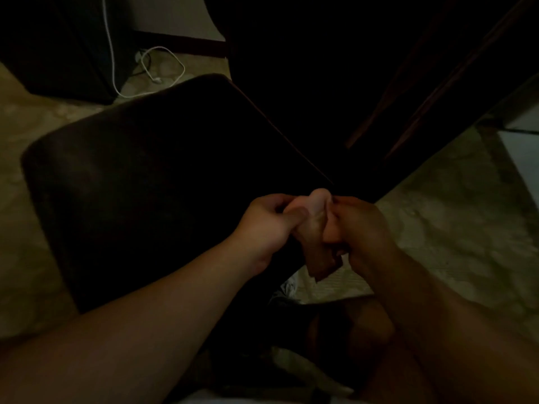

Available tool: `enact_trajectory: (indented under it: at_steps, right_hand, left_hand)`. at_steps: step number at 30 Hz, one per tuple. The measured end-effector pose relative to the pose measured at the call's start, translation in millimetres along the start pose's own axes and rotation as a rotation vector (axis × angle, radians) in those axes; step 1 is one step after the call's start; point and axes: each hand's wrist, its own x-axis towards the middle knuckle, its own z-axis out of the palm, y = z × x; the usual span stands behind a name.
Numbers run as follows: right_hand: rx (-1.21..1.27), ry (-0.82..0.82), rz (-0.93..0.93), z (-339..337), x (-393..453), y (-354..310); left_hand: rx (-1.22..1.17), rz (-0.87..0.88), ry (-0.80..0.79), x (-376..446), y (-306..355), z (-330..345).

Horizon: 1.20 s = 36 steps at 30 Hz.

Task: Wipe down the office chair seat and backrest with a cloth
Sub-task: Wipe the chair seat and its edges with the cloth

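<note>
The scene is dim. A dark chair seat (145,182) fills the left and middle of the view, its backrest (306,91) rising darkly behind. A small pale cloth (316,228) is bunched between both hands above the seat's near right edge. My left hand (271,223) grips the cloth's left side with curled fingers and thumb. My right hand (361,228) grips its right side, and a cloth corner hangs below the hands.
A white cable (163,68) loops on the pale floor (452,223) behind the chair, beside a dark box at the upper left. A dark wooden frame (437,91) runs diagonally at the right. My legs and feet show below the hands.
</note>
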Motion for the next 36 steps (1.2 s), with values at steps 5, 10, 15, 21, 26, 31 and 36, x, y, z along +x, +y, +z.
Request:
enact_trajectory:
  at_steps: [5, 10, 15, 21, 26, 31, 36]
  right_hand:
    - [-0.309, 0.062, -0.392, -0.4, -21.6, 0.1]
    - [-0.248, -0.178, -0.32, -5.3, -19.6, 5.2]
    - [-0.227, -0.187, -0.292, -16.1, -11.3, 21.1]
    - [-0.36, 0.236, -0.281, -37.5, 4.9, 21.2]
    - [-0.413, 0.156, -0.252, -15.3, 14.5, 55.7]
    - [-0.197, 0.282, -0.217, 22.0, 15.2, 68.7]
    - [-0.446, 0.201, -0.261, 1.1, 35.1, 63.4]
  left_hand:
    - [-0.04, 0.014, 0.121, -8.0, 3.2, 22.2]
    - [-0.223, -0.107, -0.038, -14.2, 13.8, 31.2]
    - [-0.284, -0.297, -0.266, -4.8, 24.8, 29.0]
    - [0.708, 0.354, -0.078, 37.7, 27.9, 29.9]
    - [1.513, 0.582, -0.189, 72.3, -24.1, -19.0]
    - [1.605, 0.648, -0.154, 70.3, -35.9, -18.9]
    - [1.602, 0.679, -0.146, 71.8, -41.6, -22.6]
